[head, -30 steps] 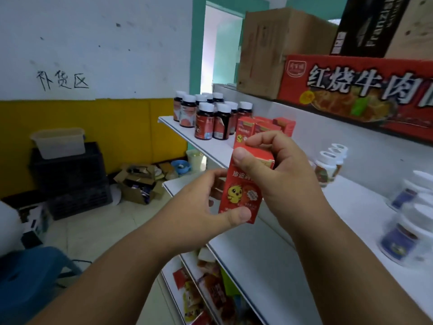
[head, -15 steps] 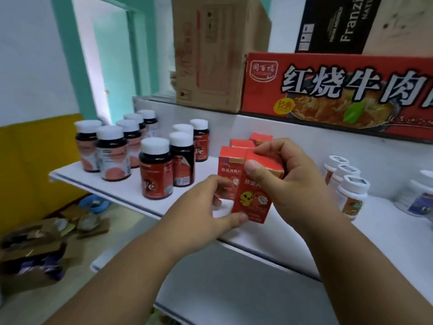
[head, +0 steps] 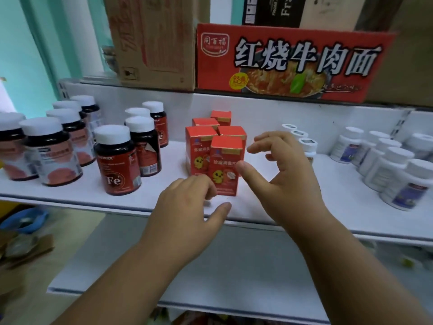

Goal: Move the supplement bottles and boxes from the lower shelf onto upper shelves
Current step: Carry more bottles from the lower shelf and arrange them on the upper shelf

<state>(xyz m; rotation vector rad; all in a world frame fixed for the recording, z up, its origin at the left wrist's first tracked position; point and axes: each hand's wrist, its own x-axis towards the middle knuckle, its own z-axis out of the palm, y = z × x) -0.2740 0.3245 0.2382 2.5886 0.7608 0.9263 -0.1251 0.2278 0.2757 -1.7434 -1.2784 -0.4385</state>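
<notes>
The red box (head: 225, 165) I was gripping with both hands half a second ago now stands upright on the white shelf (head: 82, 191), at the front of the cluster of red boxes (head: 203, 137). My left hand (head: 187, 207) and right hand (head: 283, 170) have let go, fingers loosely spread, the right thumb close to its front face. Dark bottles (head: 117, 160) stand left; white bottles (head: 386, 165) stand right.

Both hands, left (head: 187, 205) and right (head: 284, 171), hover with fingers loosely spread, gripping nothing.
</notes>
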